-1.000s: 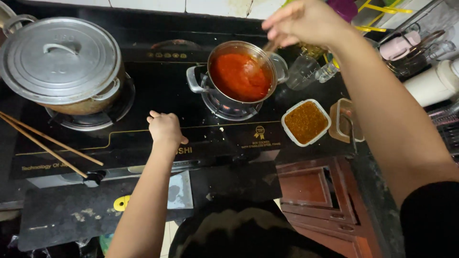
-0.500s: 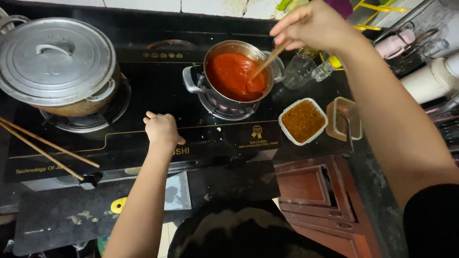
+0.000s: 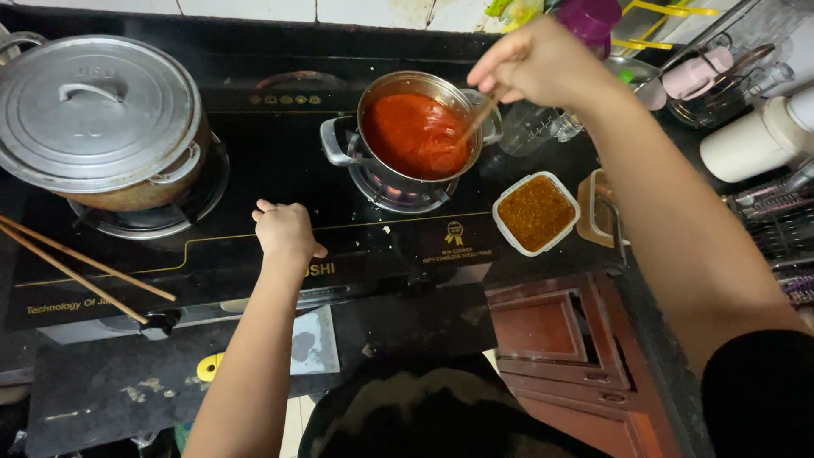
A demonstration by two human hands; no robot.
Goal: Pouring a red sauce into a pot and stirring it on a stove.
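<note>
Pinched between thumb and fingers, right hand grips the top of a thin wooden stirring stick, maybe a chopstick, hard to tell. Stick slants down-left from the hand, lower end dipped in red sauce inside a small steel saucepan. Hand hovers above pan's right rim, not touching the metal. Pan sits on right burner of a black glass-top gas stove, side handle sticking out left.

Left hand curled into a loose fist, knuckles down, resting on stove glass just in front of the space between the two burners. Holds nothing visible; fingers folded under, so cannot rule out something tiny inside. Well apart from pan.

Large aluminium pot with a lid on left burner, lid closed, loop handle on top. Pair of wooden chopsticks lies on stove's left front, crossing the edge, tips pointing up-left.

Right of stove, on dark counter: white square container full of brown-orange granular seasoning, open, just beside the pan's burner. Second small container touching or nearly touching its right side, contents unclear. Clear glass jar behind them, partly hidden by right forearm. White cylindrical canister and pink mug far right by a wire dish rack.

Wooden drawers below the counter. Yellow knob on stove front edge, near left elbow.
</note>
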